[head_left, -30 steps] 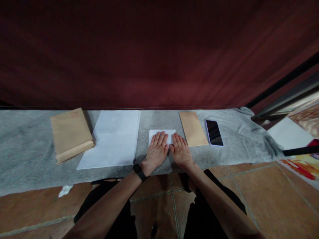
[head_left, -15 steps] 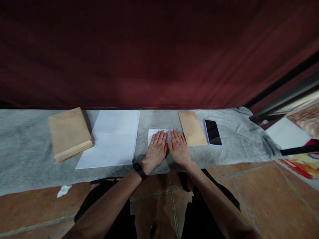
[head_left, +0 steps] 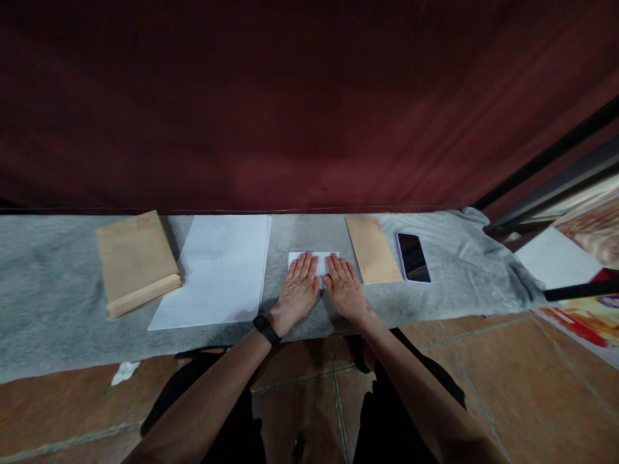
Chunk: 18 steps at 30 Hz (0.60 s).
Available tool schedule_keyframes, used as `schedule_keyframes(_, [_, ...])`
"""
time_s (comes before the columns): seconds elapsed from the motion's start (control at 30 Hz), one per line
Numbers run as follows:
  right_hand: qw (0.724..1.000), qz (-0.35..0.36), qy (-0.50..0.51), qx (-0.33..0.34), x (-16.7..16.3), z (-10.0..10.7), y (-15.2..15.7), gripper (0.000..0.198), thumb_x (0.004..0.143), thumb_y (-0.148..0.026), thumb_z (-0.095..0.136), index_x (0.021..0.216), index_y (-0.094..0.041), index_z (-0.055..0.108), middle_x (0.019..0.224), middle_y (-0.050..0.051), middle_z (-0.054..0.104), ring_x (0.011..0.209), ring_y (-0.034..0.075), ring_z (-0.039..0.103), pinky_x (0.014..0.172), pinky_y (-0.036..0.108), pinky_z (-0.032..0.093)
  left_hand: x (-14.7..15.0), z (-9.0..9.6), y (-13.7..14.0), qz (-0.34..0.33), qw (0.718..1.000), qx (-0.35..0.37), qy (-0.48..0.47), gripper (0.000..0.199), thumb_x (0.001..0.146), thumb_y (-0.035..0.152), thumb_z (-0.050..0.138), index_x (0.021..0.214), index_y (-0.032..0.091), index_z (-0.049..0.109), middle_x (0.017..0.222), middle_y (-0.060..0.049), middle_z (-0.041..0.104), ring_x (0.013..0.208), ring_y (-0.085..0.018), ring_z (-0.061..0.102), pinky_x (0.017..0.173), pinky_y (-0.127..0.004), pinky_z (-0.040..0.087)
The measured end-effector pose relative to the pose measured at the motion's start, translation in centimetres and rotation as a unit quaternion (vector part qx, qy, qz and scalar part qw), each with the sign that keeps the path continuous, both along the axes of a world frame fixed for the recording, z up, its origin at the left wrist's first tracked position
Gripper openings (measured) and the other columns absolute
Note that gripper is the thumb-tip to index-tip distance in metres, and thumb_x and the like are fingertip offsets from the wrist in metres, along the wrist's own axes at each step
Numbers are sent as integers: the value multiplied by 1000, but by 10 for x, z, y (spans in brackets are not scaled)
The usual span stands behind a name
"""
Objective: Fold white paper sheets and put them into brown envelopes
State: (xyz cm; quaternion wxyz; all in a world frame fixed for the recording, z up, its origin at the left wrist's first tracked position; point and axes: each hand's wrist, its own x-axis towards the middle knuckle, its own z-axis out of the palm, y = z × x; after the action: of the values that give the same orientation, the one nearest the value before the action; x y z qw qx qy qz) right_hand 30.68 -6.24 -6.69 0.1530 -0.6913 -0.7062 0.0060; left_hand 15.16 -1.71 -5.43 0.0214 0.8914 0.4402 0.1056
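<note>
A small white sheet of folded paper [head_left: 322, 265] lies on the grey cloth in front of me, partly covered by both hands. My left hand [head_left: 298, 287], with a black band at the wrist, rests flat on the paper's left part, fingers stretched out. On its right part lies my right hand [head_left: 344, 288], also flat, fingers extended. To the right, near the right fingers, is a single brown envelope [head_left: 374, 250]. A stack of large white paper [head_left: 220, 267] sits left of my hands.
A bundle of brown envelopes [head_left: 138, 258] overlaps the white stack's left edge. A phone [head_left: 413, 258] lies right of the single envelope. Grey cloth [head_left: 464, 270] covers the narrow surface, with a dark red curtain [head_left: 309, 129] behind it. A white scrap [head_left: 125, 372] is on the tiled floor.
My left hand has slid a little to the left, and the gap between my hands is wider. More of the white paper shows between them.
</note>
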Motion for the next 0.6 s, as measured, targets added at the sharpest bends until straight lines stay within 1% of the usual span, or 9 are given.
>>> schedule_keyframes(0.27, [1000, -1, 1, 3, 4, 0, -2, 55, 106, -35, 31, 155, -10, 36, 161, 13, 35, 150, 25, 33, 121, 45, 28, -4, 4, 1, 20, 1000, -6, 17, 57, 102, 27, 27, 154, 4, 35, 163, -16, 29, 154, -25, 21, 126, -44, 22])
schedule_keyframes(0.6, [1000, -1, 2, 12, 4, 0, -3, 54, 106, -35, 32, 155, -11, 36, 161, 13, 37, 149, 25, 34, 121, 45, 29, -5, 0, 6, 40, 999, 10, 4, 59, 101, 28, 29, 154, 5, 33, 161, -16, 34, 153, -24, 24, 125, -43, 23])
